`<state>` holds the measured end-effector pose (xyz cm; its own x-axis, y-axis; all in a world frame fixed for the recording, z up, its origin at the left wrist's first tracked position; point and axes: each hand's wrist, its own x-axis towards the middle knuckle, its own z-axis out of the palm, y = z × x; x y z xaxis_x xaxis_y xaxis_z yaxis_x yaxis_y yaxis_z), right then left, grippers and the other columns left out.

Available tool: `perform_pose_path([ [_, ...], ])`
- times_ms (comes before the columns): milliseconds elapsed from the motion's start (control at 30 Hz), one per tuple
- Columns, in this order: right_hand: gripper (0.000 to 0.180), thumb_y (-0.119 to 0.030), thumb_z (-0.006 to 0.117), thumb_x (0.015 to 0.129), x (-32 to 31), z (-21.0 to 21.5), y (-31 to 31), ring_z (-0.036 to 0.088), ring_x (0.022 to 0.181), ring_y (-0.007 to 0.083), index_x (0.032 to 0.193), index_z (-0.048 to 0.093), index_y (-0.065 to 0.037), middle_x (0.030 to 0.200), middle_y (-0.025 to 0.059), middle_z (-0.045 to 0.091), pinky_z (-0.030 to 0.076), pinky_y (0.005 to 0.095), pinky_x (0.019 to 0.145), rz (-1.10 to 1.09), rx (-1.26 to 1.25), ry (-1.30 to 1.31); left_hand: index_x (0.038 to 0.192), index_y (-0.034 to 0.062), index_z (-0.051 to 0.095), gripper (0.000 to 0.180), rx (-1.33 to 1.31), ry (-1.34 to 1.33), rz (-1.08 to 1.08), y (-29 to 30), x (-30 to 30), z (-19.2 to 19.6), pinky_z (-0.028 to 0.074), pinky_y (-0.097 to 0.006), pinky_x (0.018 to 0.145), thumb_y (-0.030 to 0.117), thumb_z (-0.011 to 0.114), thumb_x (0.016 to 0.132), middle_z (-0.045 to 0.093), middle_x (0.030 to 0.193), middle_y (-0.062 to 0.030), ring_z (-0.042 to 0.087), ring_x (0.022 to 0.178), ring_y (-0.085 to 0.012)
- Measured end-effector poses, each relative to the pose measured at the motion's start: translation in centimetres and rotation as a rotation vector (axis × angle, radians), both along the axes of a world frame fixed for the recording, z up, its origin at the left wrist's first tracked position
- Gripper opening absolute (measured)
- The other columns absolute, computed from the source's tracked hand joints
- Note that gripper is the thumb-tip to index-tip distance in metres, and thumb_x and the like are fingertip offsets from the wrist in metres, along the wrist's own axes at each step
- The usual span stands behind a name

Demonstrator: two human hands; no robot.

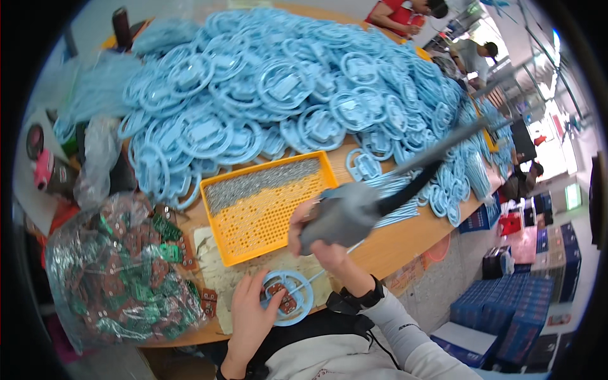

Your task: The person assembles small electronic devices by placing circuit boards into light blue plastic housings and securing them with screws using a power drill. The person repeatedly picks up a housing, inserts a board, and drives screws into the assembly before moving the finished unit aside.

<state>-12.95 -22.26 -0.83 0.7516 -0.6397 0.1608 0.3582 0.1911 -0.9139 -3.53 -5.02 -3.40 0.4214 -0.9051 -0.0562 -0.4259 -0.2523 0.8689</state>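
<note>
Person seated at a wooden table (392,250), both hands low in the view. Left hand (250,310) lies flat on a round light-blue plastic ring part (288,296), fingers spread over its left rim and pressing it down; not wrapped around it, just pinning it to the table. Inside the ring sits a small brown circuit board (282,297). The ring lies at the near table edge, just in front of the orange tray, on a pale scrap of sheet.

Right hand (316,244) is closed around the body of a grey electric screwdriver (345,215), full fist grip, tool tilted with a black cable running up and to the right. The thin bit points down toward the ring; whether the tip touches the board, cannot tell.

Orange mesh tray (266,206) sits just behind the ring, its far half covered with small grey screws (259,183). Left of the hands, a big clear plastic bag (120,272) stuffed with green and brown boards, a few loose ones beside it. Behind the tray, a huge heap of identical blue ring parts (285,88) covers most of the table. Other people at the far end, blue boxes stacked on the floor to the right.
</note>
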Motion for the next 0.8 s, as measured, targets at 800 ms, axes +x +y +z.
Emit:
perform_pose_path([
  [800, 0.034, -0.02, 0.074, 0.079, -19.8, -3.3, -24.7, 0.064, 0.088, 0.0275, 0.104, 0.062, 0.0, 0.098, 0.0161, 0.065, 0.05, 0.0356, 0.077, -1.156, -0.842, 0.817, 0.121, 0.0022, 0.059, 0.045, -0.144, -0.254, -0.038, 0.6, -0.6, -0.9, 0.044, -0.043, 0.079, 0.02, 0.071, 0.081, 0.059, 0.097, -0.0201, 0.055, 0.089, -0.0376],
])
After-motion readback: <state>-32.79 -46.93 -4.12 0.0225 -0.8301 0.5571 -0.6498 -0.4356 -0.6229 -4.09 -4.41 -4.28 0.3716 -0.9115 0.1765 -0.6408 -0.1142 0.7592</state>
